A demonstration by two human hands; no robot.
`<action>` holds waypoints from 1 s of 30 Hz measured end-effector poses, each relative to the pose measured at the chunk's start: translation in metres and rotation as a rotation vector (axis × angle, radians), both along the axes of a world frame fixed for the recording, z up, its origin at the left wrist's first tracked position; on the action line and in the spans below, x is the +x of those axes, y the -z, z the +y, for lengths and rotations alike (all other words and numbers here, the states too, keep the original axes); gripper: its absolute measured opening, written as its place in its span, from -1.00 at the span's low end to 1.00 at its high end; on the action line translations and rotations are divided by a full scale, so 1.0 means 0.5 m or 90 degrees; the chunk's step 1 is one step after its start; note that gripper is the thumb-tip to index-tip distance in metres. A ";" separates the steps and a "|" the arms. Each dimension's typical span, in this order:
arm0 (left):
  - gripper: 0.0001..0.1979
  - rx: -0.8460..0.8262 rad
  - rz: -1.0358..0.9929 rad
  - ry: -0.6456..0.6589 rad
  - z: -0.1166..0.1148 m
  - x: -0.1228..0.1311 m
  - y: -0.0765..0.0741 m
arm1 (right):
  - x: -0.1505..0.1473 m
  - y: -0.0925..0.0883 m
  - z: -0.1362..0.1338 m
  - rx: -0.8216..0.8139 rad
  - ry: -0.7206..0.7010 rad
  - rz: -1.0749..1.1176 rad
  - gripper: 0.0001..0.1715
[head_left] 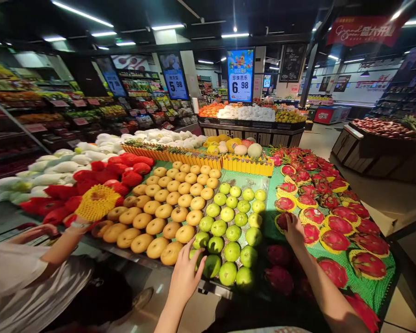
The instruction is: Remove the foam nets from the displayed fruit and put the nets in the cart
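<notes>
My left hand [185, 270] is at the front left corner of the green guavas. Its thumb and fingers curve around one guava [196, 257], which is partly hidden by the hand and still lies in its row. My right hand [294, 231] reaches over the right side of the stand, its fingers closed on a dark red dragon fruit [282, 222] that lies partly in shade. Close to that hand are more dragon fruits [312, 215], many in yellow foam nets. Round yellow-brown pears [155, 226] fill rows left of the guavas.
At left, another person's hand touches fruit in a yellow foam net [97, 203], beside red-netted fruit [130, 176]. A low yellow divider [247, 165] runs behind the guavas, with melons [254, 150] beyond. Another fruit stand [251, 124] and a price screen [240, 76] are farther back.
</notes>
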State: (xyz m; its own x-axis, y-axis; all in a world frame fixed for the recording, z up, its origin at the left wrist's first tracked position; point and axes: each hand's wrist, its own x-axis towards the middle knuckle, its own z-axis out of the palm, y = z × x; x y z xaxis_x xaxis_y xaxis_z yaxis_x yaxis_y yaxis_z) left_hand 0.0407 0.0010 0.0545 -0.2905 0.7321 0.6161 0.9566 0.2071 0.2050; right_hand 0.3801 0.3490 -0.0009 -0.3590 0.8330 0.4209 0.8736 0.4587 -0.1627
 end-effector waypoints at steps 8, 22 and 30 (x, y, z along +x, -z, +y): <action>-0.70 -0.018 0.009 -0.087 -0.148 0.033 0.049 | -0.010 -0.004 -0.016 0.053 0.015 -0.024 -0.25; -0.70 -0.018 0.027 0.054 -0.067 0.056 0.034 | 0.031 -0.005 -0.151 -0.033 -0.074 -0.045 -0.22; -0.74 -0.022 0.025 0.306 0.076 0.077 0.030 | 0.123 0.025 -0.375 -0.082 0.009 0.127 -0.21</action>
